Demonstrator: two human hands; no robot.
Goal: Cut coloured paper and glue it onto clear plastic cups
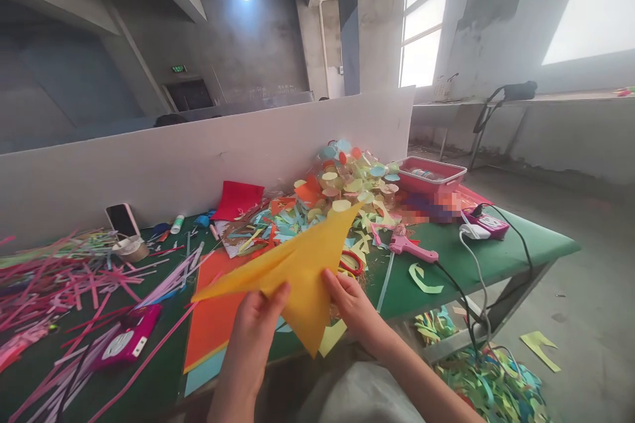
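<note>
My left hand and my right hand pinch a folded yellow paper sheet between them, its long point aimed up and to the right. Under my left hand lies a stack of orange and pale blue sheets. Red-handled scissors lie just beyond my right hand, partly behind the yellow sheet. Farther right rests a pink glue gun. A heap of pastel paper circles rises behind the yellow point.
The green table holds pink paper strips, a phone, a pink power strip and a red basket. A white partition runs along its far side. Paper scraps are heaped on the floor at the right.
</note>
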